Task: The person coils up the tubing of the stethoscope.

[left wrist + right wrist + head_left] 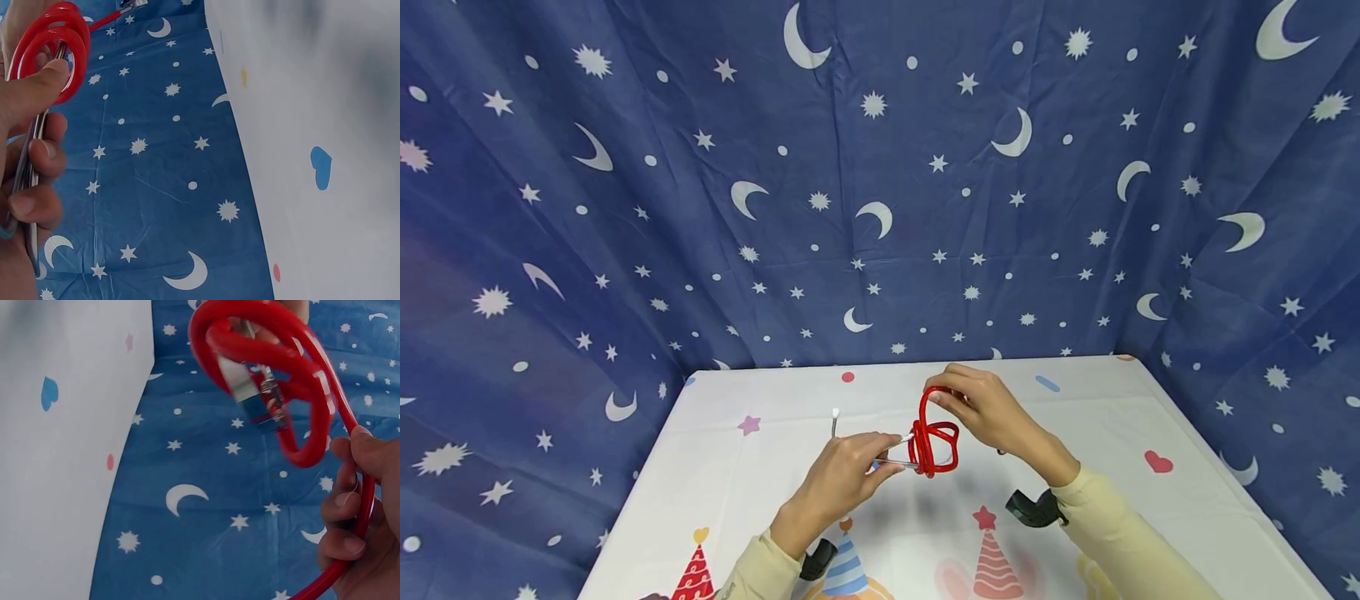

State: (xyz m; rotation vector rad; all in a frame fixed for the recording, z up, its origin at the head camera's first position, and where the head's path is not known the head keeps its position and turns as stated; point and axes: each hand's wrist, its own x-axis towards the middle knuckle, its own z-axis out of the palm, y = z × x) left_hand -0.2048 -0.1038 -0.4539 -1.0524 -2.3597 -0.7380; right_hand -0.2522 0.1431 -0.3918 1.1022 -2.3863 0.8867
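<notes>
While the left hand (850,471) grips the metal ear tubes (32,240) of a stethoscope (922,450), the right hand (988,408) holds its red tube (319,583) with thumb and fingers curled round it, so both grips are narrow and loaded. The stethoscope is between the two hands, above the white table (700,467); just beyond the left fingertips the red tube lies in several turns around the metal, and one white ear tip (835,413) shows past the left knuckles. From the right grip, one part of the tube goes up to the coil and another hangs below. To make this winding well, I judge that the left hand should hold firmly behind the turns, while the right leads the tube with even, light tension, because pulling too hard could bend it sharply or drag the turns off.
</notes>
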